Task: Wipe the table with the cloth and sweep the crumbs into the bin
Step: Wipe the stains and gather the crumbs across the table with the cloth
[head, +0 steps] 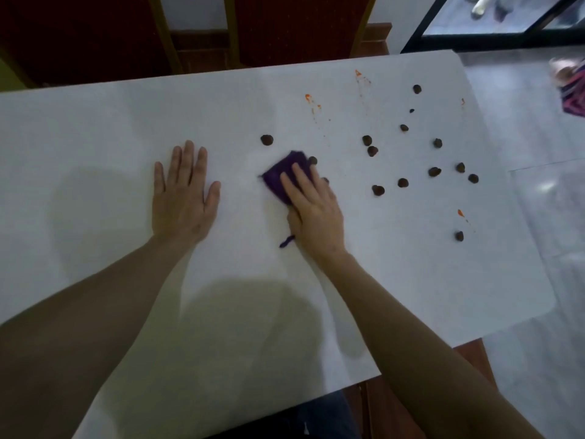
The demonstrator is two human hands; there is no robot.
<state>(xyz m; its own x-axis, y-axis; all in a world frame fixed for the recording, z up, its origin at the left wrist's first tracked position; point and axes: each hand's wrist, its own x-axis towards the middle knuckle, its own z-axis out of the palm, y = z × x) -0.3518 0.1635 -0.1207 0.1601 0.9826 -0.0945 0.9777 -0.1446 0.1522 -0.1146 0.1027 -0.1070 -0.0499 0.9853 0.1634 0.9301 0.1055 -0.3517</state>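
Fingers (302,177) of right hand (313,210) lay straight, pressing purple cloth (281,175) flat on white table (95,137); cloth poked out beyond fingertips. Left hand (183,198) rested flat, spread. Dark crumbs (403,182) scattered right of cloth.

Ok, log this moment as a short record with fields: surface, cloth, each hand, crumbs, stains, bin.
surface: white table
cloth: purple cloth, bunched flat on the table under the right hand
left hand: left hand palm down on the table, fingers straight, holding nothing
right hand: right hand pressing on the cloth
crumbs: dark brown crumbs scattered mostly right of the cloth, one beyond it
stains: orange smears toward the far edge and right side
bin: not in view
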